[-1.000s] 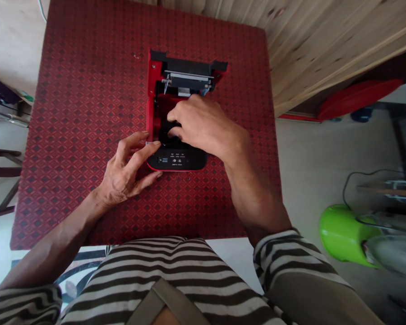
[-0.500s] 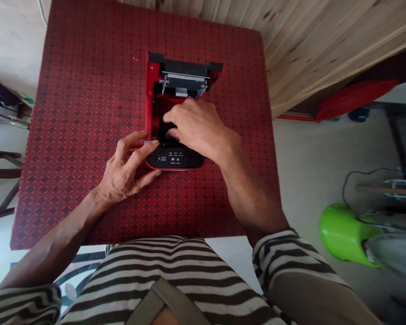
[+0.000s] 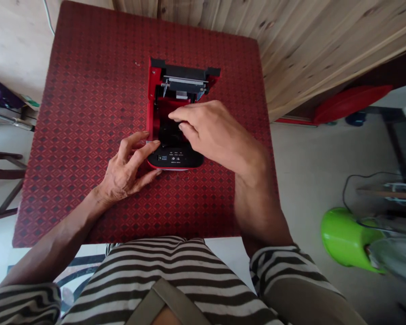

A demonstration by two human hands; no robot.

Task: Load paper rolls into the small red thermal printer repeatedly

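Observation:
A red and black device with a small display and buttons on its front panel lies on the table, its lid raised at the back. My left hand grips its front left corner, fingers on the top edge and thumb at the front edge. Above the device's open compartment is my right hand, thumb and fingers curled near each other over the right side. Whatever lies between those fingertips, if anything, is too small to make out. Inside the compartment it is dark.
A red patterned cloth covers the table. Wooden boards border its back and right. On the floor at the right lies a green bin, with a red round object farther back. Part of a wooden chair shows at the left.
My right hand has lifted a little out of the compartment and moved right, with the wrist bent more. My left hand keeps its hold on the corner. The view has shifted slightly.

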